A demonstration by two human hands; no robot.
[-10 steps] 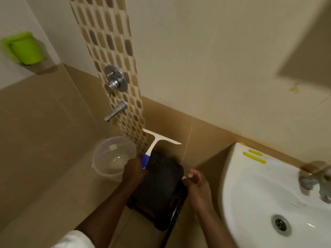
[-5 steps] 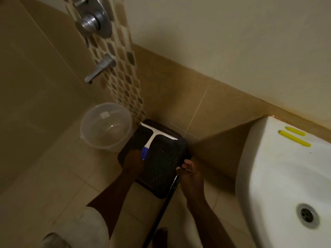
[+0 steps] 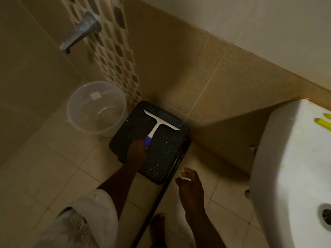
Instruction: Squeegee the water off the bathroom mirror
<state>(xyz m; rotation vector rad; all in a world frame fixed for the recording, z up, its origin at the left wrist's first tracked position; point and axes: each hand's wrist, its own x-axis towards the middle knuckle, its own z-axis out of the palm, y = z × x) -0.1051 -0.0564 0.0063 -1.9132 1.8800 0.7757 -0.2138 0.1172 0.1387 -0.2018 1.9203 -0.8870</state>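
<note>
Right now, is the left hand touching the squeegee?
Touching. The head view shows the left hand wrapped round the blue handle end of the squeegee, which lies over the black stool.

White short sleeve (image 3: 100, 208) on left arm, bare forearms, bare foot (image 3: 157, 228)

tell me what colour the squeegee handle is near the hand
Blue at the grip, white above, on the squeegee held by the left hand; head view shows it.

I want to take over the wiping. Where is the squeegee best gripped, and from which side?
Grip the squeegee by its blue handle end, coming from the near side, as the left hand does. The handle points toward the person and the blade lies crosswise at the far end over the black stool, so this probably keeps fingers off the blade.
</note>
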